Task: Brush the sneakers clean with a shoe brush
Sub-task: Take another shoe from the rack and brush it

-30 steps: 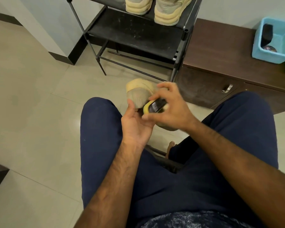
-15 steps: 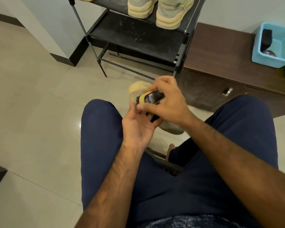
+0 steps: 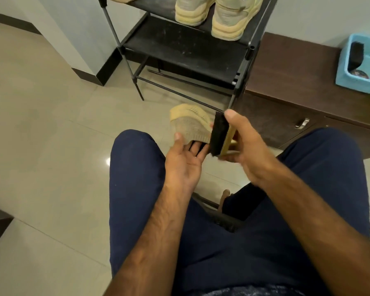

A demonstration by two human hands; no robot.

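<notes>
I've got the left hand (image 3: 184, 165) pinching the tan sneaker (image 3: 190, 124), thumb on top and fingers under, just beyond the left knee (image 3: 135, 150), the right hand (image 3: 248, 146) gripping the shoe brush (image 3: 219, 135) upright at its right, bristles maybe touching it.

No readable text, label, brand, number or sign visible on any object in view.

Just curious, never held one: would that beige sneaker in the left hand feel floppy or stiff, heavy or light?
Probably light: the left hand holds the sneaker up alone, thumb on top. Its mesh upper likely gives under the brush, while the thick ribbed sole looks stiffer. The rough knit should resist slipping.
</notes>
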